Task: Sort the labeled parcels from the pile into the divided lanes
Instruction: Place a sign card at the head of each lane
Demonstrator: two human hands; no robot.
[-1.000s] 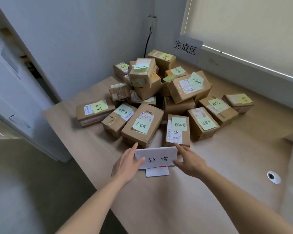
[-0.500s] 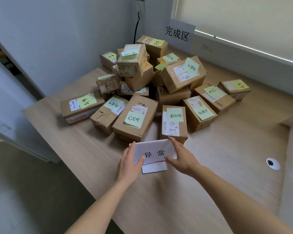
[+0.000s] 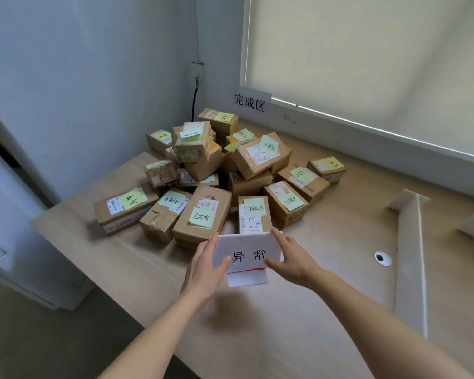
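Observation:
A pile of brown cardboard parcels [image 3: 203, 214] with green sticky notes covers the far left of the wooden table [image 3: 326, 269]. In front of the pile stands a folded white paper sign [image 3: 246, 247] with two black characters. My left hand [image 3: 205, 269] holds its left edge, thumb on the front face. My right hand [image 3: 290, 258] holds its right edge, thumb on the front and fingers behind. The nearest parcel [image 3: 253, 214] stands just behind the sign and is partly hidden by it.
White lane dividers [image 3: 411, 255] lie on the table at the right. A round cable hole [image 3: 382, 258] sits between them and the sign. A second paper sign [image 3: 251, 103] leans on the window sill at the back. The table's left edge drops to the floor.
Both hands have taken hold of the sign's edges and shifted it a little toward the pile. The view has risen and turned right, so the dividers now show.

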